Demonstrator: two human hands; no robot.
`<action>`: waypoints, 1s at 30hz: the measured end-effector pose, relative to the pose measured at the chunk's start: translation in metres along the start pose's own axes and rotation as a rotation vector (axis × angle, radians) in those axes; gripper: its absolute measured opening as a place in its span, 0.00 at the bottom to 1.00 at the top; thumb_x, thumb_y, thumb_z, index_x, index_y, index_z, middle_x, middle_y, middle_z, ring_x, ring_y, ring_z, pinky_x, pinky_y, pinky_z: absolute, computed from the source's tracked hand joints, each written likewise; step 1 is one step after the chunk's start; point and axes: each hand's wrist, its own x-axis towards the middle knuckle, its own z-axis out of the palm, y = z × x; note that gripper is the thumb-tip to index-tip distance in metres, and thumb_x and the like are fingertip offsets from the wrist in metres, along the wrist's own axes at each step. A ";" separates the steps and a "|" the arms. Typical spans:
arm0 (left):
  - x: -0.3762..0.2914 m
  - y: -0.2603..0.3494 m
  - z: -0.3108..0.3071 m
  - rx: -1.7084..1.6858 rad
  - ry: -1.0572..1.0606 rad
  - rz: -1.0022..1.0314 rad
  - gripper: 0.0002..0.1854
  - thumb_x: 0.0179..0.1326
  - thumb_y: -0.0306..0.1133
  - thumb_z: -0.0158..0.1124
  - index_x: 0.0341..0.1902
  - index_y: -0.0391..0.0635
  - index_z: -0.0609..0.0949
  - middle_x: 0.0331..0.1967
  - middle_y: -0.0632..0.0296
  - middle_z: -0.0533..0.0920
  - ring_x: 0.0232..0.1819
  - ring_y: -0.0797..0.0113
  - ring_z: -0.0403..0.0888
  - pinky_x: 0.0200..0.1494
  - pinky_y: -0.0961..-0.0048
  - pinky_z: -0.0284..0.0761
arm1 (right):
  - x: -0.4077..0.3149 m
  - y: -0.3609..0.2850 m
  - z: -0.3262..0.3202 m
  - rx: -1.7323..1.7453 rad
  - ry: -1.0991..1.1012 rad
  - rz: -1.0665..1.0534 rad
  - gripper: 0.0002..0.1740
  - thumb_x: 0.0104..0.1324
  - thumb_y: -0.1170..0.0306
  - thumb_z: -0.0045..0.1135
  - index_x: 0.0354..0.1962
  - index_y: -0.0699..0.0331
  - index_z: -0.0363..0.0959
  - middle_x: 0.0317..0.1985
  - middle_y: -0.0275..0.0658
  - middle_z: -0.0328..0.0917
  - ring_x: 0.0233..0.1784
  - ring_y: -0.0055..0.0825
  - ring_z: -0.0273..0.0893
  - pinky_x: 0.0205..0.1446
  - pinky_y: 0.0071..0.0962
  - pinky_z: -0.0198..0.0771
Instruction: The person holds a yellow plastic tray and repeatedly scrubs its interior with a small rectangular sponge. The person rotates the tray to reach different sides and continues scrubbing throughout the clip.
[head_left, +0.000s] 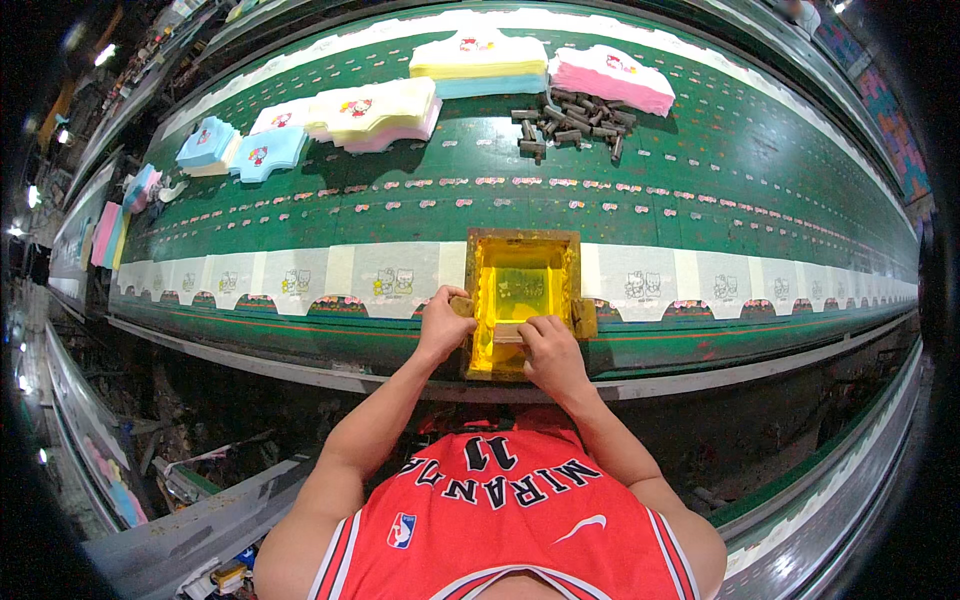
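Note:
A wooden screen-printing frame (574, 262) coated in yellow ink lies over a row of pale fabric pieces at the near edge of the green table. My left hand (444, 324) grips the wooden block handle (463, 306) on the frame's left side. Inside the frame, my right hand (551, 352) holds a wooden squeegee (508, 334) near its lower end. Yellow ink coats the mesh (525, 277), and faint cartoon figures show through it. On the right side a second wooden block (585, 319) sticks out, untouched.
Fabric pieces printed with cartoon outlines (649, 285) line the near edge of the green printing table (420, 217). Farther back stand stacks of printed cloth (480, 67), with a pile of dark short cylinders (577, 120) beside them. A metal rail (300, 366) runs along the front.

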 end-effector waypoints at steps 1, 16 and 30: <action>-0.001 0.002 -0.001 0.026 0.008 0.018 0.27 0.41 0.21 0.75 0.50 0.42 0.79 0.39 0.54 0.87 0.40 0.61 0.86 0.44 0.64 0.83 | 0.000 0.000 0.000 0.002 -0.008 0.005 0.23 0.44 0.78 0.68 0.42 0.66 0.78 0.45 0.45 0.80 0.52 0.45 0.77 0.59 0.41 0.76; 0.005 -0.009 -0.001 0.083 -0.029 0.038 0.27 0.41 0.25 0.77 0.49 0.42 0.80 0.39 0.50 0.88 0.41 0.55 0.87 0.46 0.62 0.83 | 0.052 0.026 -0.014 -0.007 0.130 -0.033 0.16 0.53 0.81 0.66 0.42 0.66 0.80 0.43 0.45 0.82 0.50 0.48 0.79 0.54 0.44 0.76; 0.008 -0.013 -0.001 -0.129 -0.050 0.004 0.17 0.57 0.33 0.74 0.48 0.40 0.81 0.39 0.54 0.87 0.40 0.65 0.84 0.46 0.66 0.78 | 0.100 0.050 0.031 -0.049 0.077 -0.133 0.07 0.55 0.75 0.62 0.33 0.63 0.76 0.37 0.43 0.78 0.47 0.46 0.77 0.52 0.43 0.76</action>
